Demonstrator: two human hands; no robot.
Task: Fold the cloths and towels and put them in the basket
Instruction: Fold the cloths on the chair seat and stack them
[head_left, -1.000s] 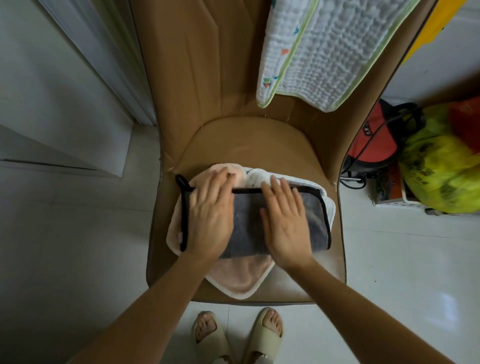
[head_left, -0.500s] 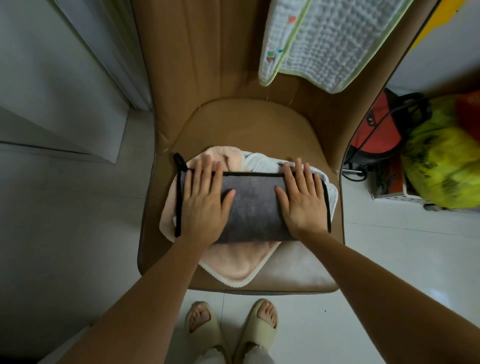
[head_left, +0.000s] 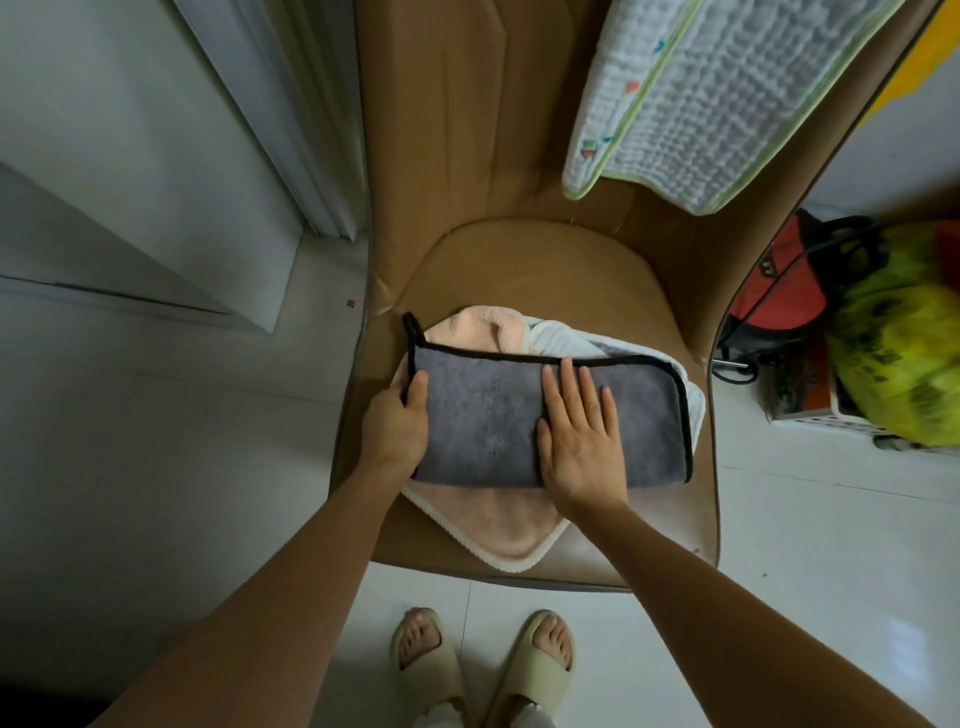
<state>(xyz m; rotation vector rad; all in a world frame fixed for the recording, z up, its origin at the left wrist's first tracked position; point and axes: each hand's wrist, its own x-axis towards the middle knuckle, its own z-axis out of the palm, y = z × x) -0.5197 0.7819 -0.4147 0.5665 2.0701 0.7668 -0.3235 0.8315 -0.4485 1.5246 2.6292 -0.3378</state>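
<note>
Head view, centre frame: left hand (head_left: 397, 423) pinches the left edge of the grey cloth (head_left: 488, 415), thumb on top. Right hand (head_left: 582, 441) presses flat, fingers spread. Cloth folded, black-trimmed, lying atop pink towel (head_left: 483, 525) on the chair seat (head_left: 524, 260).

A plush matt grey cloth (head_left: 483, 421) lies on fleecy pink towel (head_left: 488, 525), over a smooth leather-like chair seat (head_left: 519, 270).
</note>
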